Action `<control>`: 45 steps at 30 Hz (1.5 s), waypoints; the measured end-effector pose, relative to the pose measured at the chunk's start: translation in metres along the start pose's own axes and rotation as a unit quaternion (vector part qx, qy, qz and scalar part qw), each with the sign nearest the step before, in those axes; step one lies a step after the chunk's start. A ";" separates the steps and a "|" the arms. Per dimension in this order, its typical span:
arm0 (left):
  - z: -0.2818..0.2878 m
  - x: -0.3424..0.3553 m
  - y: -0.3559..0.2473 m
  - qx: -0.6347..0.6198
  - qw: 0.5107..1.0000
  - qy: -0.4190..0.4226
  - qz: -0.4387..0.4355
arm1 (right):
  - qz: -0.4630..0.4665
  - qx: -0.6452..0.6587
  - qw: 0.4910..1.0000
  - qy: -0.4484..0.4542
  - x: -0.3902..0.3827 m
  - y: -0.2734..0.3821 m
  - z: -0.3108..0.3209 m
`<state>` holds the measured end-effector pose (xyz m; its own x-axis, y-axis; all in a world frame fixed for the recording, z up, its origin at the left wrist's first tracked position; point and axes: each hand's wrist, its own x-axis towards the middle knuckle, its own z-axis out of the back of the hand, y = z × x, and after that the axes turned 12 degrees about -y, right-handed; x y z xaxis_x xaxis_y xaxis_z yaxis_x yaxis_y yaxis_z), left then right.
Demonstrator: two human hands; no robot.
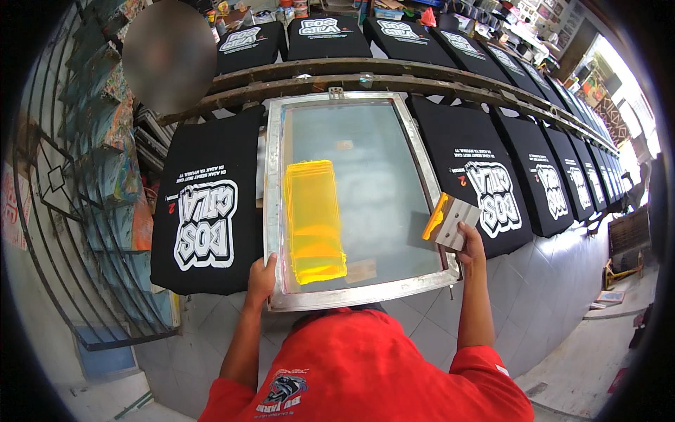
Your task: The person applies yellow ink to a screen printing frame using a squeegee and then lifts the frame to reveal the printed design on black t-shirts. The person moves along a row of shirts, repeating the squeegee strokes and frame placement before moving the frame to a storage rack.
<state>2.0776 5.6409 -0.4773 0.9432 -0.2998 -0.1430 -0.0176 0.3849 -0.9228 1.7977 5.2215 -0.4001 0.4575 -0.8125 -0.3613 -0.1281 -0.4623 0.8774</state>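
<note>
In front of me is a silk-screen frame (413, 133) with silver metal edges and grey mesh (380, 204). A yellow ink patch (313, 218) covers the mesh's left part, thickest toward the near end. My left hand (261, 280) grips the frame's left edge near its close corner; the thumb shows and the other fingers are hidden. By the close right corner, my right hand (472, 245) holds a squeegee (457, 219) with yellow-orange ink along its blade. Whether this hand also bears on the frame, I cannot tell.
Black printed T-shirts (190, 151) lie on boards to the left, right and far side. A long rail (394, 81) runs behind the frame. A metal grille (53, 176) stands at left, near a person whose face is blurred. Grey floor tiles (415, 330) show below.
</note>
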 end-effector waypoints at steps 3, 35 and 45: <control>-0.004 0.001 -0.005 0.016 1.000 -0.015 0.003 | 0.000 -0.007 1.000 -0.001 0.003 0.000 0.004; -0.017 0.007 0.034 0.114 0.993 -0.028 0.031 | 0.494 -0.714 0.468 0.162 0.020 -0.122 -0.350; -0.014 0.013 0.033 0.059 0.998 -0.009 0.034 | 0.355 -0.754 0.520 0.184 -0.069 -0.104 -0.318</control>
<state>2.0843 5.6379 -0.5146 0.9472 -0.2534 -0.1965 -0.0441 0.5040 -0.8626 2.0591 5.4385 -0.3662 0.9397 -0.3359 0.0648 0.3291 0.9392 0.0977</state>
